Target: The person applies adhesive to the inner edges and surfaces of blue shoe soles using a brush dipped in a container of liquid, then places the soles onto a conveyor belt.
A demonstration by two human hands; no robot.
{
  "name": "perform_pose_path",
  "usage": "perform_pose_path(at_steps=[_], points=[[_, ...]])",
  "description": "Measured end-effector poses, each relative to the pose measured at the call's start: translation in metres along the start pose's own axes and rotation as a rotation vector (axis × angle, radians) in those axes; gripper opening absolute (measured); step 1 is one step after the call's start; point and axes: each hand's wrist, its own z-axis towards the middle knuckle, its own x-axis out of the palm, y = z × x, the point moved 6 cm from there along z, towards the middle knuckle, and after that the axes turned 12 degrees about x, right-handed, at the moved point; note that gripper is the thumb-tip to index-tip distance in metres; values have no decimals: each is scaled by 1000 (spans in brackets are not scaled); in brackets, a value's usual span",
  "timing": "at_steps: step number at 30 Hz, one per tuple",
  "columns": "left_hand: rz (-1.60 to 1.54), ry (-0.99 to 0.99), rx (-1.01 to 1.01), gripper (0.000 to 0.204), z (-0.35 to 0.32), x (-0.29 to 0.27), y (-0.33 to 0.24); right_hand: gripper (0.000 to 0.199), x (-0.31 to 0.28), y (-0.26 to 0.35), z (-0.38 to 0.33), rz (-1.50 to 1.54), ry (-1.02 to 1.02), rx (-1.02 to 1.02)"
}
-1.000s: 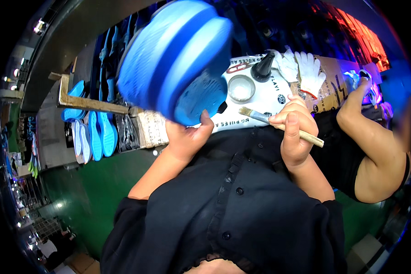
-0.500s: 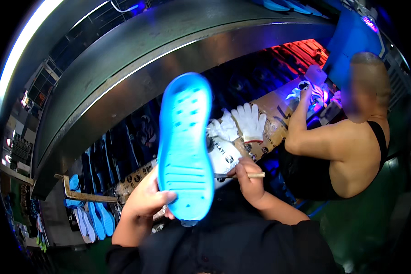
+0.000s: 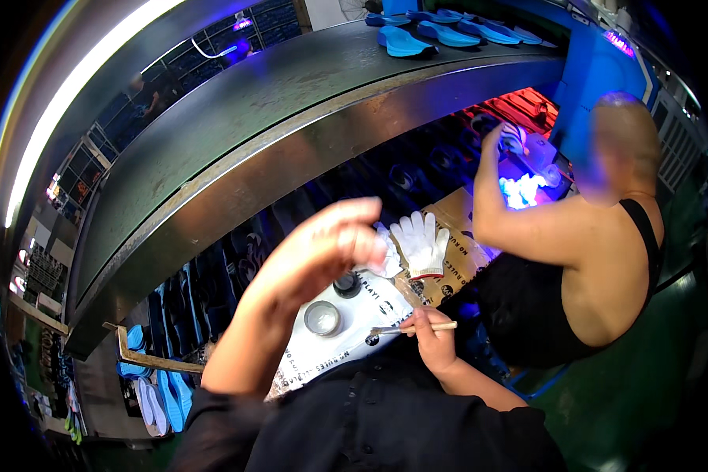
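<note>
My left hand (image 3: 334, 240) is raised over the work surface, blurred, its fingers loosely apart with nothing visible in them. My right hand (image 3: 431, 337) grips a small brush (image 3: 442, 326) by its pale wooden handle, bristles pointing left. Beneath and between my hands lies a white printed sheet (image 3: 307, 366). On it stands a small round jar (image 3: 322, 318) with a greyish inside, and beside that a dark round piece (image 3: 346, 284) like a lid. White work gloves (image 3: 422, 245) lie just beyond, partly hidden by my left hand.
A raised conveyor (image 3: 236, 102) curves across the far side, with several blue shoe soles (image 3: 405, 41) at its far right. More soles (image 3: 173, 397) stand at lower left near a wooden bar (image 3: 161, 362). At right a co-worker (image 3: 574, 244) handles something under purple light.
The blue shoe sole has left my left hand, which has risen and moved forward. The jar has come into view. My right hand still holds the brush. The co-worker's arm has lifted.
</note>
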Motion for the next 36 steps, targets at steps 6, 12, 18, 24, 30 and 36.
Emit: perform_pose_path(at_steps=[6, 12, 18, 24, 30, 36], points=[[129, -821, -323, 51, -243, -103, 51, 32, 16, -4, 1, 39, 51, 37], [51, -2199, -199, 75, -619, -168, 77, 37, 61, -20, 0, 48, 182, 184], [-182, -2045, 426, 86, -666, -210, 58, 37, 75, -19, -5, -58, 98, 167], [-254, -2186, 437, 43, -648, -235, 55, 38, 83, -23, 0, 21, 135, 193], [272, -2053, 481, 25, -645, -214, 2, 36, 91, -23, -3, -24, 121, 222], [550, -2326, 450, 23, -772, -218, -17, 35, 102, -32, -5, 10, 135, 226]])
